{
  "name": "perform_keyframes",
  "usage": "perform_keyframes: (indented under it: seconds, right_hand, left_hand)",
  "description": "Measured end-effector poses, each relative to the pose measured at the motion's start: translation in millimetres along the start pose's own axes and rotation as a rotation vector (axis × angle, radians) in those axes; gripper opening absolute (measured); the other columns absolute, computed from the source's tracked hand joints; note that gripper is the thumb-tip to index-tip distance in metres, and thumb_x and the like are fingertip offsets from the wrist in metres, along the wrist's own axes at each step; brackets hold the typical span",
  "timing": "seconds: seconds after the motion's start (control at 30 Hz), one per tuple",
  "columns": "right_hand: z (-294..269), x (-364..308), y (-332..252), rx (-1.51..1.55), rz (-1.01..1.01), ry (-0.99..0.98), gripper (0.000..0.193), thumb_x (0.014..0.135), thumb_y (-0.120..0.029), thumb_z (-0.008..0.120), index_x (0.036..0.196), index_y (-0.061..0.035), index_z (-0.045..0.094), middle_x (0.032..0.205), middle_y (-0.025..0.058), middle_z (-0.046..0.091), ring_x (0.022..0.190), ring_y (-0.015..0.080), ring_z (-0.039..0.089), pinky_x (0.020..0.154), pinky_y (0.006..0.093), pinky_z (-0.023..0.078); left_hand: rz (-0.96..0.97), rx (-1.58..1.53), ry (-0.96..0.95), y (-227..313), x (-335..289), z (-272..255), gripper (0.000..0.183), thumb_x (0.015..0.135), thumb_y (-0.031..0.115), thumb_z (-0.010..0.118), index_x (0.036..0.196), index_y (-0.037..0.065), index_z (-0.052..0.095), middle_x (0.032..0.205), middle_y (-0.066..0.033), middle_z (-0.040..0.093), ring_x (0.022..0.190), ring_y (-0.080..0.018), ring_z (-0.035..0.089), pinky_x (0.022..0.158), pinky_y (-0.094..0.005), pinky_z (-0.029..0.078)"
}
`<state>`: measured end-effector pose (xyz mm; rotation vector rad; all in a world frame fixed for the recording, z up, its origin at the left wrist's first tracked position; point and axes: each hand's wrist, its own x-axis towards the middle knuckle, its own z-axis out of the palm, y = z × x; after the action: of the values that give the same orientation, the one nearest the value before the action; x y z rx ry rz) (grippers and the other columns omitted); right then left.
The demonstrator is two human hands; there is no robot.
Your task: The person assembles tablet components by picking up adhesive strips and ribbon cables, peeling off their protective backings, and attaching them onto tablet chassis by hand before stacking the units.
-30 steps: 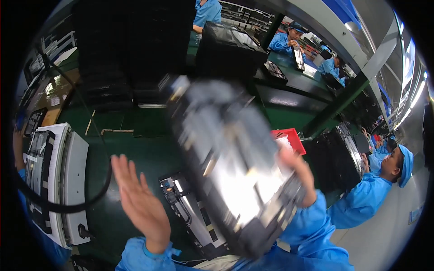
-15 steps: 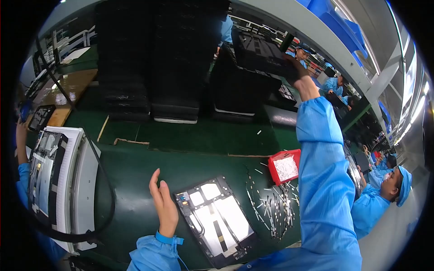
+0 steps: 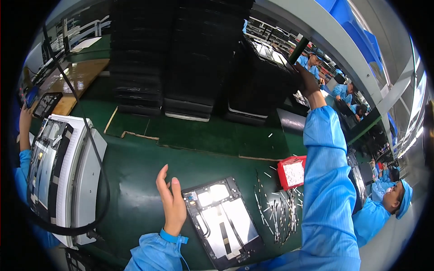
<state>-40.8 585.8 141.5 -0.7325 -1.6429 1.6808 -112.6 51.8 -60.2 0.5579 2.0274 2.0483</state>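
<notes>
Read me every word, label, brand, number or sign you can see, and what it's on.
No text is legible.
Opened flat device: any print on its parts is too small to read.
Pale casing at left: tiny dark marks, too small to tell whether they're characters.
Red bin: no lettering visible.

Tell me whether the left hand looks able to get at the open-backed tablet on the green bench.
Most likely yes: the left hand looks empty, close beside the left edge of the open-backed tablet, and nothing visible stands between them.
</notes>
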Motion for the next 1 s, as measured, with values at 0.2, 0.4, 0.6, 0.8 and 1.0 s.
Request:
perform_keyframes:
  seconds: [0.2,0.4,0.6,0.8,1.0]
  right_hand:
    - [34.8,-132.0,-15.4,-0.826,-0.425,0.263,0.029,0.087,-0.025,0.061,0.096,0.0011,0.068,0.084,0.0060,0.067,0.077,0.0127,0.058,0.070,0.0281,0.046]
    - [44.2,-343.9,49.3,-1.259,-0.196,-0.371,0.013,0.080,-0.010,0.061,0.086,0.0005,0.066,0.076,0.0146,0.065,0.069,0.0219,0.063,0.064,0.0328,0.049]
    - [35.9,-443.3,103.0,-1.394,0.034,-0.406,0.026,0.078,-0.027,0.067,0.074,-0.0007,0.064,0.060,0.0176,0.061,0.055,0.0336,0.060,0.054,0.0394,0.049]
    - [31.8,-447.7,127.2,-1.405,0.124,-0.539,0.032,0.077,-0.029,0.059,0.070,0.0024,0.064,0.057,0.0217,0.057,0.056,0.0376,0.060,0.057,0.0444,0.050]
    - [18.1,-431.1,126.8,-1.289,0.195,-0.585,0.024,0.074,-0.018,0.059,0.072,0.0056,0.062,0.063,0.0238,0.058,0.059,0.0369,0.059,0.061,0.0418,0.049]
  left_hand:
    - [0.063,-0.040,0.013,-11.6,4.7,0.4,0.037,0.099,0.020,0.038,0.132,0.003,0.039,0.135,-0.0139,0.039,0.126,-0.0265,0.036,0.105,-0.0358,0.026]
    - [0.029,-0.067,0.013,-6.6,6.0,0.0,0.040,0.100,0.024,0.035,0.133,0.003,0.039,0.137,-0.0128,0.039,0.131,-0.0234,0.032,0.109,-0.0338,0.022]
    - [0.043,0.020,0.042,-7.0,-2.6,1.2,0.041,0.099,0.030,0.036,0.132,0.006,0.043,0.135,-0.0096,0.042,0.127,-0.0210,0.036,0.107,-0.0347,0.025]
    - [-0.005,-0.102,0.039,23.7,-58.0,-1.9,0.041,0.098,0.026,0.038,0.134,0.007,0.040,0.139,-0.0100,0.037,0.131,-0.0215,0.032,0.108,-0.0364,0.022]
    - [-0.104,-0.227,-0.117,48.4,-135.8,4.6,0.045,0.092,0.025,0.046,0.130,0.001,0.041,0.133,-0.0128,0.042,0.119,-0.0239,0.044,0.101,-0.0348,0.030]
